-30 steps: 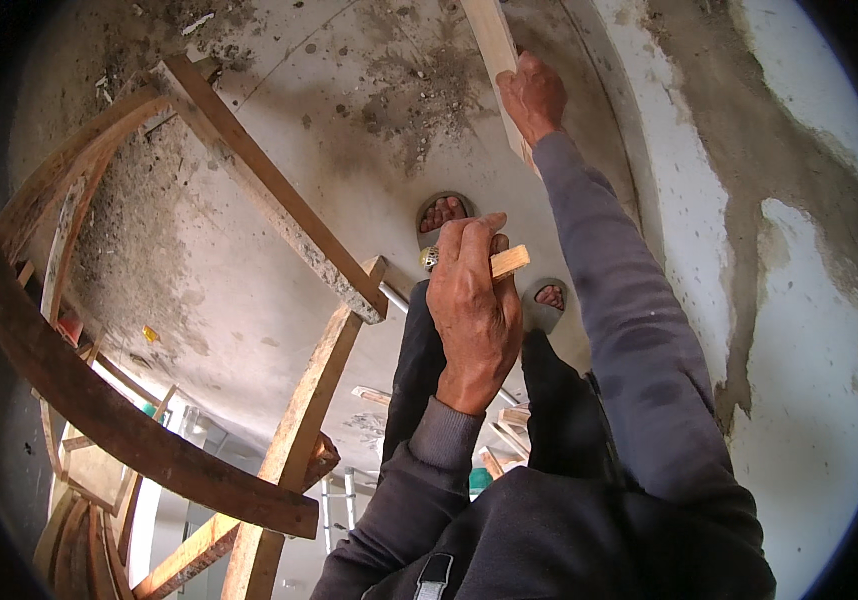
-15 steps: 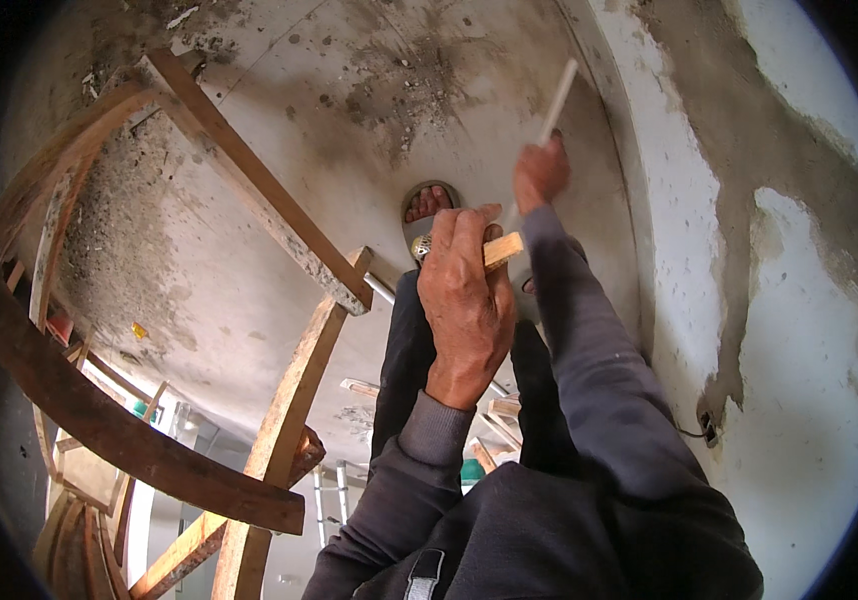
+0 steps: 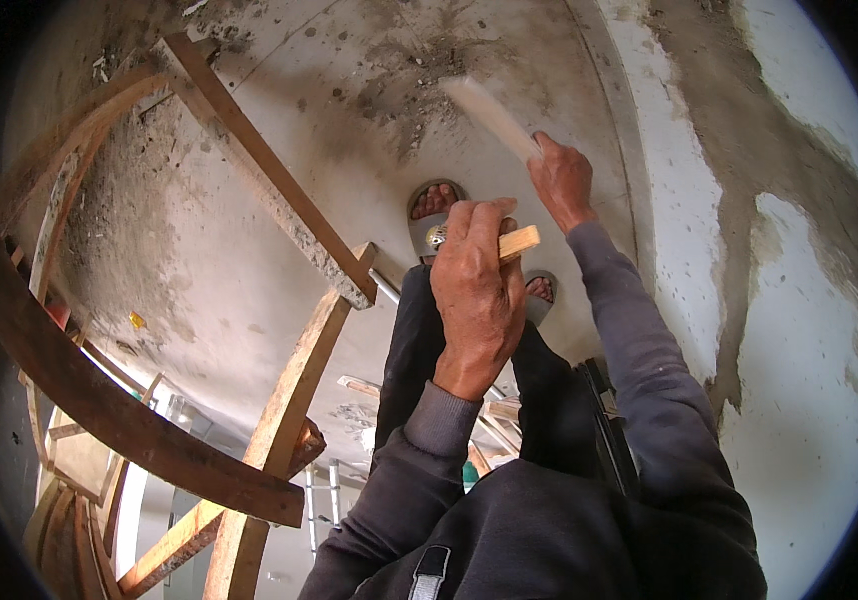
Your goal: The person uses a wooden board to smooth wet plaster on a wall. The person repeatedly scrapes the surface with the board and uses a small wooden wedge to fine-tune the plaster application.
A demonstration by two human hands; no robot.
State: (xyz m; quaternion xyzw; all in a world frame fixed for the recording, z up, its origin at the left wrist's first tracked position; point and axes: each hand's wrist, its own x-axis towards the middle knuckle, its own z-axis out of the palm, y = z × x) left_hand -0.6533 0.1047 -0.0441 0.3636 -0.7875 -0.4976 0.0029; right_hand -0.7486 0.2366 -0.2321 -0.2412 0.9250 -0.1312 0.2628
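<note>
My left hand (image 3: 477,300), in the middle, is closed around a short block of pale wood (image 3: 520,243), whose cut end sticks out on the right of the fingers. My right hand (image 3: 562,182) is farther out and to the right, wrapped around the near end of a long, flat, pale blade-like tool (image 3: 492,118). Motion smears this tool, so its exact kind cannot be made out. It slants up and to the left over the floor, apart from the wood block.
A wooden frame of joined beams (image 3: 264,180) and a curved dark plank (image 3: 129,400) stand at the left. A patched white wall (image 3: 799,300) rises on the right. Grit marks the floor (image 3: 349,150). My sandalled feet (image 3: 433,200) are beyond my left hand.
My right hand has moved slightly right and nearer, and the pale tool has swung from leaning right to leaning left. The left hand with the wood block has shifted a little right.
</note>
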